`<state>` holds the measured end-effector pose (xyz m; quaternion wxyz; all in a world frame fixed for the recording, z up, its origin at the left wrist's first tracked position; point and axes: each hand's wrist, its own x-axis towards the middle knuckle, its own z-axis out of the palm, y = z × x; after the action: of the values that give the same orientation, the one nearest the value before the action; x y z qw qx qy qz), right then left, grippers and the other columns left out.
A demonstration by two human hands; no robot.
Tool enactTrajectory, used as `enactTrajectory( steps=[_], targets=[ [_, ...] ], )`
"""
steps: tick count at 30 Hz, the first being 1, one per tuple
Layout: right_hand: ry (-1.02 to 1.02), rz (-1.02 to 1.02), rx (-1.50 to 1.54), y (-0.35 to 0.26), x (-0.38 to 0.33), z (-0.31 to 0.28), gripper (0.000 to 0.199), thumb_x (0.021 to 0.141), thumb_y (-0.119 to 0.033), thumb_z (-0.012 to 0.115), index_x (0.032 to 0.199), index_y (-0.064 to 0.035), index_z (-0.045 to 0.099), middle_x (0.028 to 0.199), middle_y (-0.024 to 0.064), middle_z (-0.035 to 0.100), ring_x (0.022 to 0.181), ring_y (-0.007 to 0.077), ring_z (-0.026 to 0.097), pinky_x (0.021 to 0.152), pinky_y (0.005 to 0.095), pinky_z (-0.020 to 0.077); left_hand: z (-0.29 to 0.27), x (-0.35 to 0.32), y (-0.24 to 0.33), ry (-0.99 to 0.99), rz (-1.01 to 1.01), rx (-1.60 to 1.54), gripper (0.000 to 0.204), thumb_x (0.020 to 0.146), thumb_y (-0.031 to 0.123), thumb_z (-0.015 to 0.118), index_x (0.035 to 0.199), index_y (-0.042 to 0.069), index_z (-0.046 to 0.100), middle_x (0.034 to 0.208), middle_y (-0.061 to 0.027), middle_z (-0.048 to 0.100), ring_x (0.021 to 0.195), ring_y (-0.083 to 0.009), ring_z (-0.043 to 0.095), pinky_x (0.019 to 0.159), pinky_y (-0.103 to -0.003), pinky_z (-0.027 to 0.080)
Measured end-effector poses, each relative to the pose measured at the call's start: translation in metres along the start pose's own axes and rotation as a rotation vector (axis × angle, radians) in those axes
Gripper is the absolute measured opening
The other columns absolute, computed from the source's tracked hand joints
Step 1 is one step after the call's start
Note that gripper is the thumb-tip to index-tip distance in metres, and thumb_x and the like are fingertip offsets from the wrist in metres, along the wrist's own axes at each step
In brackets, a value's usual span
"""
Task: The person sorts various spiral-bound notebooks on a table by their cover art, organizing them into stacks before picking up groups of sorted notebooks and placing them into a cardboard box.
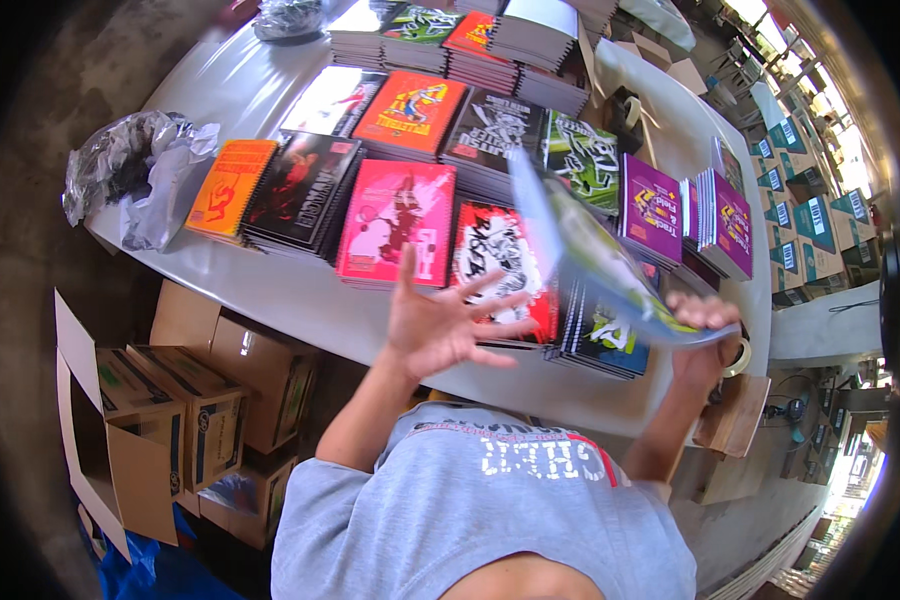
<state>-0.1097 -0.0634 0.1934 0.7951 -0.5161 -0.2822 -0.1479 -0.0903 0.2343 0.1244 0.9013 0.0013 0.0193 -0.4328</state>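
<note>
My right hand (pixel 705 325) grips the lower corner of a notebook (pixel 605 250) with a green and white cover. The notebook is tilted up over the table and blurred by motion. Empty, with its fingers spread, my left hand (pixel 455 320) hovers above the near table edge. Just beyond it lie a stack of pink notebooks (pixel 395 220) and a stack of red and white ones (pixel 500 265). Partly under the raised notebook sits a stack of dark blue spiral notebooks (pixel 605 335). Purple notebooks (pixel 655 205) stand in stacks to the right.
More notebook stacks in orange (pixel 410 110) and black (pixel 305 190) cover the white table (pixel 310 270). Crumpled clear plastic (pixel 140 175) lies at its left end. A tape roll (pixel 738 358) is by my right wrist. Cardboard boxes (pixel 215 415) stand on the floor at left; green-and-brown boxes (pixel 805 225) are stacked at right.
</note>
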Motion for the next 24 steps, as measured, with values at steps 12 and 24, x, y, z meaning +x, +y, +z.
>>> enactTrajectory(
  steps=[12, 24],
  targets=[
    [-0.653, 0.527, -1.620, 0.151, -0.077, 0.111, 0.081, 0.061, -0.002, 0.067, 0.134, -0.0218, 0.036, 0.141, 0.0145, 0.029, 0.131, 0.0278, 0.026, 0.103, 0.0531, 0.0233, -0.070, -0.138, 0.080, -0.161, 0.375, 0.052, 0.060, 0.069, 0.019, 0.046, 0.122, -0.008, 0.041, 0.118, -0.0260, 0.050, 0.107, -0.0389, 0.051, 0.095, -0.050, 0.039],
    [-0.623, 0.058, 0.032, 0.134, 0.047, 0.158, 0.021, 0.074, -0.011, 0.069, 0.093, -0.0020, 0.067, 0.099, 0.0168, 0.064, 0.095, 0.0280, 0.060, 0.092, 0.0394, 0.0399, -0.081, -0.149, 0.080, -0.067, 0.475, -0.029, 0.073, 0.081, 0.060, 0.045, 0.126, 0.002, 0.042, 0.121, -0.0197, 0.051, 0.109, -0.0353, 0.051, 0.095, -0.050, 0.038]
  ],
)
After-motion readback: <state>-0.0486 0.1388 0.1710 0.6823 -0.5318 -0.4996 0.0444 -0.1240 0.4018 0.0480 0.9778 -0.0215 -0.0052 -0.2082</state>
